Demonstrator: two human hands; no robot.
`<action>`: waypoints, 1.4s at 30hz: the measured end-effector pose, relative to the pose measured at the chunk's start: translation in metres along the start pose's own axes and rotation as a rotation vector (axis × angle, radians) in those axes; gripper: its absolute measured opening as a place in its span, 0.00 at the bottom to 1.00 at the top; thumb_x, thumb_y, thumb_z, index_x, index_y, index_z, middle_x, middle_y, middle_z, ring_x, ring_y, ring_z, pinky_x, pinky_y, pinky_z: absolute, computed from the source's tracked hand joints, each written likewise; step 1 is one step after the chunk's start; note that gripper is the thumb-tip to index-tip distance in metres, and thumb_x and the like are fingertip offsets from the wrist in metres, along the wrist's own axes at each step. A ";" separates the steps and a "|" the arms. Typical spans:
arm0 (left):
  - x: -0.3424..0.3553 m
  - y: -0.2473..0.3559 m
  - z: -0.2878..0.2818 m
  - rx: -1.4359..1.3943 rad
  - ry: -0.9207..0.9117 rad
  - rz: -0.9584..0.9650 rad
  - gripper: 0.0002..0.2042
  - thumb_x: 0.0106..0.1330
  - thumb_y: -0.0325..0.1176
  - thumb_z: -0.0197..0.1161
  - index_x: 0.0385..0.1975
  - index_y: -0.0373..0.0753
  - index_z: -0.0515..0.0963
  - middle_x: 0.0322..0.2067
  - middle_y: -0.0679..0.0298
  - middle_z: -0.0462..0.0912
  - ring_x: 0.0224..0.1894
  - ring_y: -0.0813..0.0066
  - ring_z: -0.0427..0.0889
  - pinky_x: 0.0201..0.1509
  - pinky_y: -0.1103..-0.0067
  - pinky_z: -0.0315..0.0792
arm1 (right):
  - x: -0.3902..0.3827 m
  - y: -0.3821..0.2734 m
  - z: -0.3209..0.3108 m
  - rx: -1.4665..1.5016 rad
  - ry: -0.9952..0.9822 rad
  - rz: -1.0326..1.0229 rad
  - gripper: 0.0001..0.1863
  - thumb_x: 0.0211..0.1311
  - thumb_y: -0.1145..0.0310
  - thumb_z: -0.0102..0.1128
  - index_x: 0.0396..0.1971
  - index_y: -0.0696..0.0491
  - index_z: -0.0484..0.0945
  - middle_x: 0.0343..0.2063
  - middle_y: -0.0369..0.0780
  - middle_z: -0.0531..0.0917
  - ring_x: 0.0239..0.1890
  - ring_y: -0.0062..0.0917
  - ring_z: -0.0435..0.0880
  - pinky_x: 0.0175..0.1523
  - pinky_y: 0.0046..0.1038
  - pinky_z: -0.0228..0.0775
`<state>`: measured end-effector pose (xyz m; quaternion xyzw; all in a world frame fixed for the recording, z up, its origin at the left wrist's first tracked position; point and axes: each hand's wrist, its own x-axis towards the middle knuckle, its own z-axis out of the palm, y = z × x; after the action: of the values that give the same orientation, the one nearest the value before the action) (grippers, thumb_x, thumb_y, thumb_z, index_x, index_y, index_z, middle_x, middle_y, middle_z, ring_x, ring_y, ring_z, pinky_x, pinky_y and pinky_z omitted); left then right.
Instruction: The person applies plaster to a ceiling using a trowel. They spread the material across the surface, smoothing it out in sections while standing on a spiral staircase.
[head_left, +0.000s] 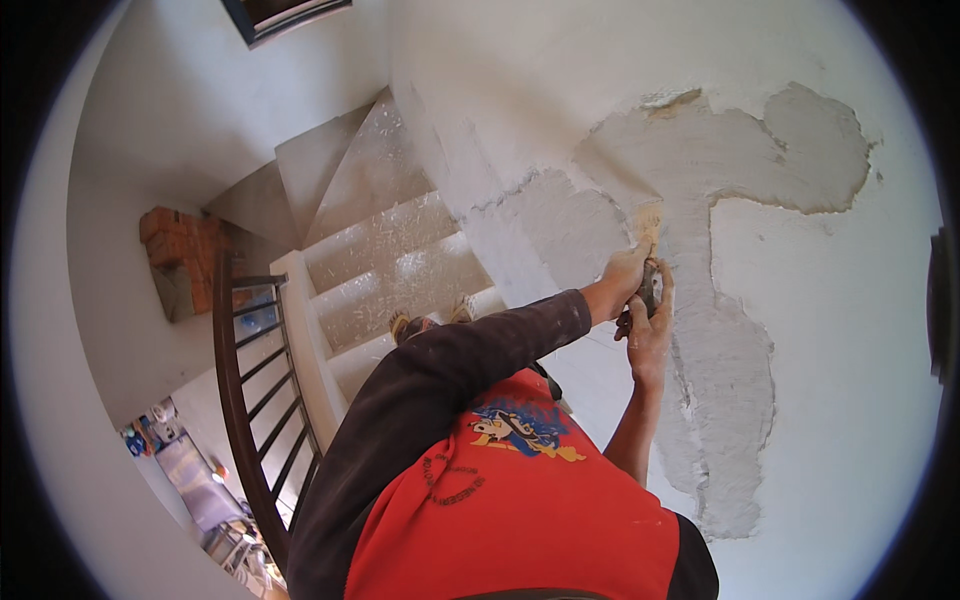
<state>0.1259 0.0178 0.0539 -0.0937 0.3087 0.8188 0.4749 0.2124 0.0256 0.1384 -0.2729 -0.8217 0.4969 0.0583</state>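
Both my hands are raised to the wall on the right, around a small hand tool with a dark handle and a pale, squared, flat end [649,222], which looks like a putty knife. My left hand [620,281] is closed near the base of the pale end. Just below it, my right hand [650,336] has its whitened fingers around the dark handle. The pale end is at a grey patch of plaster [725,150] on the white wall; whether it touches cannot be made out. My fingers partly hide the handle.
Speckled stairs [375,255] lie at the left, my feet [405,327] on them. A dark railing [232,400] runs along the stair's left side. Orange bricks [180,250] are stacked beyond it. Below the railing are a purplish padded thing [198,480] and assorted clutter.
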 end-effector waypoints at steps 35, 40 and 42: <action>-0.258 -0.202 -0.510 1.140 0.965 -0.263 0.24 0.60 0.53 0.55 0.41 0.36 0.81 0.40 0.46 0.82 0.46 0.48 0.80 0.50 0.65 0.72 | -0.028 0.132 0.076 -0.780 -0.591 0.056 0.26 0.61 0.62 0.52 0.60 0.48 0.64 0.39 0.58 0.80 0.45 0.53 0.78 0.50 0.47 0.69; -0.256 -0.182 -0.537 0.964 0.711 -0.329 0.30 0.63 0.56 0.54 0.55 0.37 0.73 0.53 0.47 0.75 0.57 0.53 0.73 0.59 0.68 0.66 | -0.044 0.128 0.090 -0.817 -0.661 0.074 0.26 0.61 0.62 0.52 0.60 0.49 0.65 0.39 0.58 0.80 0.45 0.53 0.78 0.51 0.47 0.69; -0.246 -0.170 -0.524 0.894 0.619 -0.306 0.31 0.63 0.56 0.53 0.57 0.37 0.71 0.55 0.48 0.73 0.59 0.54 0.71 0.60 0.69 0.65 | -0.047 0.123 0.095 -0.834 -0.681 0.100 0.26 0.61 0.61 0.54 0.59 0.49 0.65 0.42 0.57 0.79 0.46 0.54 0.77 0.52 0.46 0.68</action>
<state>0.3253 -0.4097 -0.3224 -0.1630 0.7334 0.4645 0.4688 0.2655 -0.0290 -0.0048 -0.1353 -0.9077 0.1908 -0.3483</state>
